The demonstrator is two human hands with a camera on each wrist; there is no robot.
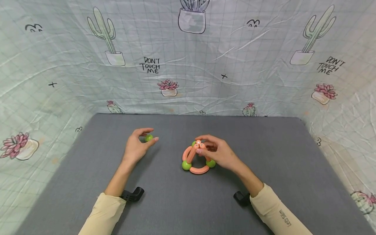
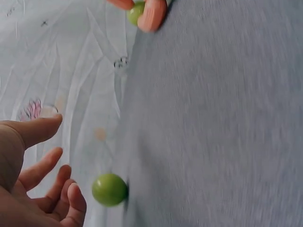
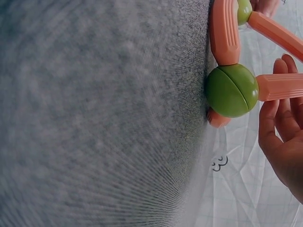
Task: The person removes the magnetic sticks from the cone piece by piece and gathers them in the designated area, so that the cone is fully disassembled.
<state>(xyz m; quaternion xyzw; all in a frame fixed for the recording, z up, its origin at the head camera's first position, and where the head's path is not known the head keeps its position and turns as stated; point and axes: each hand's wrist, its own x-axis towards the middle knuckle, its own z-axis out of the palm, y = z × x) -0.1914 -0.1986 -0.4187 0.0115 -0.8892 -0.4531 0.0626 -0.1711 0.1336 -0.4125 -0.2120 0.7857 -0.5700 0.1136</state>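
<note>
Green and glossy, the loose ball (image 1: 149, 138) sits on the grey table (image 1: 182, 202), left of the frame (image 1: 192, 154) and well apart from it. The left hand (image 1: 137, 145) arches around the ball with loosely bent fingers; the left wrist view shows a gap between fingertips and ball, so it grasps nothing. The right hand (image 1: 221, 151) pinches the frame's 3 bars (image 3: 284, 87) near their tops.

To take the ball well, bring thumb and fingertips in evenly on 2 opposite sides, low enough to reach its widest part; pushed from just 1 side, it would probably roll. The right hand should press lightly, keeping the 3 ends close together without tilting or dragging the frame.

The frame stands upright on its ring (image 1: 199, 170), which lies flat, with 1 green corner (image 1: 194, 143) at the far side and 2 at the near side. From these corners the bars lean inward, their long axes converging upward, ends facing up. The ring shows no clear long axis; the ball, being round, has none.
</note>
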